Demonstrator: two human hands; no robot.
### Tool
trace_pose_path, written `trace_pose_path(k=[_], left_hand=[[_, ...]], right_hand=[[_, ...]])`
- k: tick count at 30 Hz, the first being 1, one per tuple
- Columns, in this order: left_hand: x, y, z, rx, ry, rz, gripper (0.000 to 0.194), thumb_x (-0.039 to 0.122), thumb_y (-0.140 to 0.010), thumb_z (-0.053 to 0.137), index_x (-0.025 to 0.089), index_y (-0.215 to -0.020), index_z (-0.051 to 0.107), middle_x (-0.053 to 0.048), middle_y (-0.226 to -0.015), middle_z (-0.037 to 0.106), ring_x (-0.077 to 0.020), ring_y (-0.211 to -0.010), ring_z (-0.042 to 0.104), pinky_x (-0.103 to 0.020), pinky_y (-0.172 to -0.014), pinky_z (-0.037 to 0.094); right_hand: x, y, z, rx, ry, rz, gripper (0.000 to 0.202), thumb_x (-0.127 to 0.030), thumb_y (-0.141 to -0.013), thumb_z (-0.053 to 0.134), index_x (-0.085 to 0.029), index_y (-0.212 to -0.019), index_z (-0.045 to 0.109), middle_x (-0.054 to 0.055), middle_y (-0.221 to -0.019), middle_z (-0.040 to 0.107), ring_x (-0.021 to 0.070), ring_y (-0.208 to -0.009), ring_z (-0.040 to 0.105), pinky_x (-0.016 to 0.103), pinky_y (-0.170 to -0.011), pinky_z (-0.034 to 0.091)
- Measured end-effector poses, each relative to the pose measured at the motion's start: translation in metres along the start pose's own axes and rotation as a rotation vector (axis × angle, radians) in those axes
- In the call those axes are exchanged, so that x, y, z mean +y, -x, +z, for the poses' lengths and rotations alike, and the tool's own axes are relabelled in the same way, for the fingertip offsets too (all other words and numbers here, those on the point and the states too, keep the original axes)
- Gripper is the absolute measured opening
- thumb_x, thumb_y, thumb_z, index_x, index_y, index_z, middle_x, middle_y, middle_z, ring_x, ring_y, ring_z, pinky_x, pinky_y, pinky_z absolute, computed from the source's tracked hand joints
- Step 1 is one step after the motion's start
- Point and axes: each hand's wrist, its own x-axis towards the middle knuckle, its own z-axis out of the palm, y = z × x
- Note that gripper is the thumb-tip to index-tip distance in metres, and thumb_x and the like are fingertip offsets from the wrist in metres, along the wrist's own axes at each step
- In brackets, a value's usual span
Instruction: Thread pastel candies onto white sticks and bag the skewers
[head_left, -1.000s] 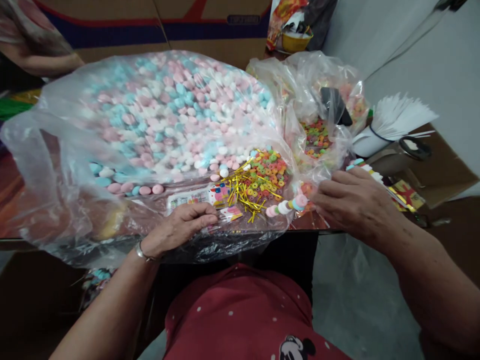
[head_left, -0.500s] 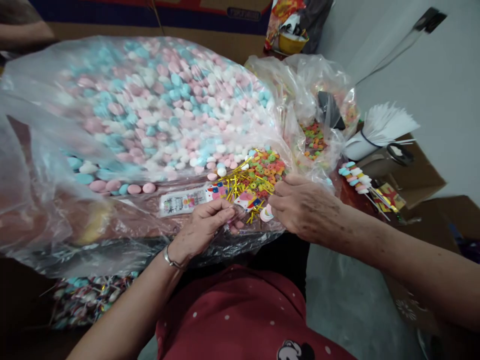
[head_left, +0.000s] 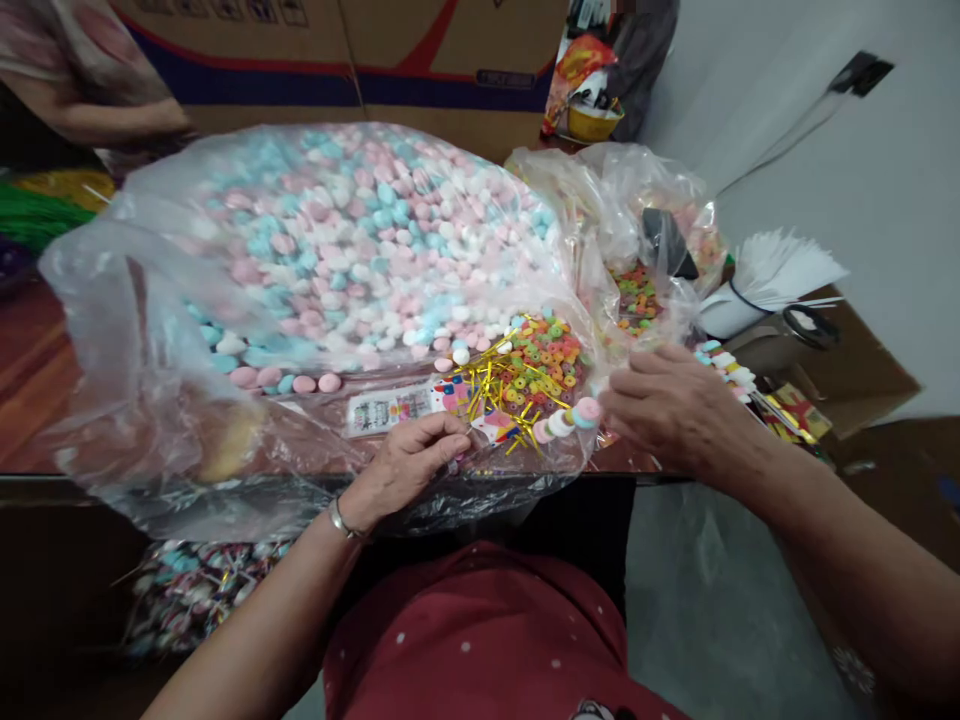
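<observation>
While the left hand [head_left: 412, 462] stays low near the centre of the frame, the right hand [head_left: 679, 408] has moved away from it toward the right, so a gap now lies between the two where they were close together half a second ago. Because of that shift, a skewer of sweets [head_left: 564, 421] comes into plain sight right of centre: a short row of pink, white, blue and yellow-green pieces, tilted, with its upper end at the right fingertips. The right fingers are curled together and appear clamped on the skewer; the stick itself is hidden behind them. The left thumb and fingers are pinched together, apparently on the edge of a small printed wrapper [head_left: 496, 428]. As a judgement, the change leaves the work with skewer and wrapper separate, one in each hand, and nothing joined.

Just above the wrapper lie gold ties [head_left: 487, 388], and beyond them a heap of ring-shaped sweets [head_left: 546, 358]. Left of the ties is a flat white packet [head_left: 386, 408]. A large clear bag of pink, white and blue sweets [head_left: 360, 250] fills the upper left and middle. More skewers [head_left: 733, 372] lie just beyond the right hand, and another person's arm [head_left: 120, 122] shows at upper left.
</observation>
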Motion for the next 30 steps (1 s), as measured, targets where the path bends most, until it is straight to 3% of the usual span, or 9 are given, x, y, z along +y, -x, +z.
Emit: trace_pose_path(k=[4, 9, 16, 21, 30], left_hand=[[0.001, -0.003, 0.000, -0.009, -0.063, 0.022, 0.022, 0.035, -0.082, 0.063, 0.015, -0.077, 0.067, -0.001, -0.071, 0.067, -0.0119, -0.066, 0.057, -0.023, -0.065, 0.045], [-0.001, -0.006, 0.001, -0.007, -0.025, 0.013, 0.022, 0.035, -0.077, 0.070, 0.014, -0.072, 0.066, -0.001, -0.066, 0.065, -0.0107, -0.062, 0.054, -0.022, -0.063, 0.043], [0.000, -0.008, 0.004, 0.016, -0.027, -0.009, 0.032, 0.045, -0.079, 0.067, 0.014, -0.075, 0.069, -0.004, -0.071, 0.069, -0.0126, -0.065, 0.058, -0.024, -0.064, 0.046], [-0.003, -0.008, 0.006, 0.012, -0.027, -0.007, 0.030, 0.044, -0.081, 0.066, 0.014, -0.082, 0.072, -0.005, -0.077, 0.071, -0.0125, -0.067, 0.058, -0.023, -0.064, 0.045], [-0.006, -0.005, 0.006, -0.063, 0.125, -0.070, 0.031, 0.044, -0.081, 0.067, 0.013, -0.079, 0.072, -0.003, -0.065, 0.066, -0.0100, -0.056, 0.054, -0.021, -0.055, 0.041]], right_hand=[[0.014, 0.024, -0.004, 0.172, -0.066, 0.137, 0.026, -0.028, -0.095, 0.047, -0.022, -0.076, 0.063, 0.001, -0.062, 0.055, 0.0171, -0.063, 0.043, 0.034, -0.061, 0.027], [0.006, 0.034, 0.003, 0.369, -0.173, 0.250, 0.012, -0.024, -0.092, 0.056, -0.019, -0.088, 0.066, 0.001, -0.066, 0.061, 0.0157, -0.063, 0.049, 0.033, -0.061, 0.032], [-0.011, 0.034, 0.010, 0.452, -0.264, 0.336, 0.008, -0.024, -0.090, 0.059, -0.023, -0.090, 0.067, 0.002, -0.070, 0.065, 0.0171, -0.064, 0.050, 0.034, -0.063, 0.034], [-0.017, 0.033, 0.012, 0.473, -0.204, 0.313, 0.008, -0.022, -0.089, 0.060, -0.018, -0.089, 0.066, 0.003, -0.069, 0.065, 0.0168, -0.064, 0.047, 0.034, -0.062, 0.032], [-0.018, 0.037, 0.014, 0.472, -0.174, 0.324, 0.008, -0.022, -0.088, 0.061, -0.020, -0.094, 0.065, 0.002, -0.072, 0.065, 0.0167, -0.066, 0.050, 0.035, -0.064, 0.033]])
